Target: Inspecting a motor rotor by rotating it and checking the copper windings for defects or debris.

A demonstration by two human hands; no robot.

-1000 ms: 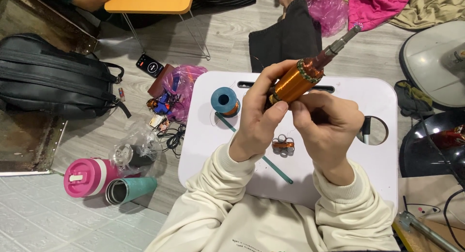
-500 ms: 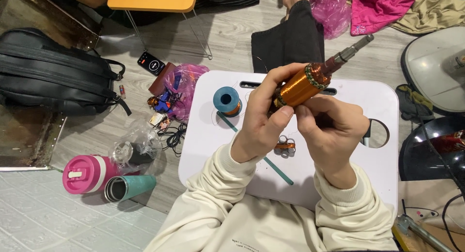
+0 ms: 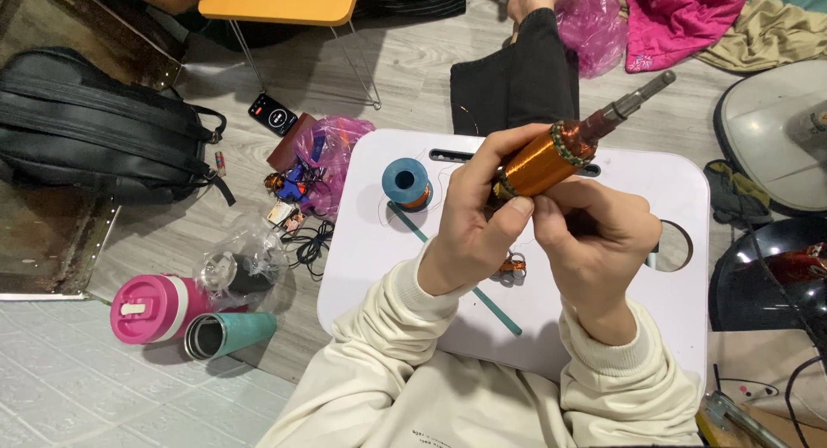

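I see both hands raised over the white lap table [image 3: 637, 267], sharing one object: a motor armature [image 3: 551, 159] wound in copper wire, its steel shaft [image 3: 633, 103] pointing up and away to the right. The left hand [image 3: 474, 224] wraps the lower end of the winding, fingers curled over the top and the thumb pressed flat against the copper from below. The right hand [image 3: 594, 237] closes in from the other side, fingers folded tight just beneath the armature; I think its fingertips touch the winding, but the left thumb hides the contact, so I can't say for sure. So the left is clamped firmly on the armature and the right is curled narrow against its underside.

Straight below the grip, on the table, lies a small copper coil piece [image 3: 512, 265], partly covered by the hands. Left of the grip stands a blue spool of copper wire [image 3: 407, 183], and from there a thin green strip [image 3: 457, 271] runs diagonally under the wrists. Right of the grip the table has a round cutout [image 3: 676, 245].

Further left, off the table, a pink plastic bag [image 3: 332, 151] sits with small parts beside it, then a phone [image 3: 271, 114] and a black backpack [image 3: 95, 133]. Down-left of the hands a pink tumbler [image 3: 155, 308] and a teal cup [image 3: 231, 333] lie on the floor.
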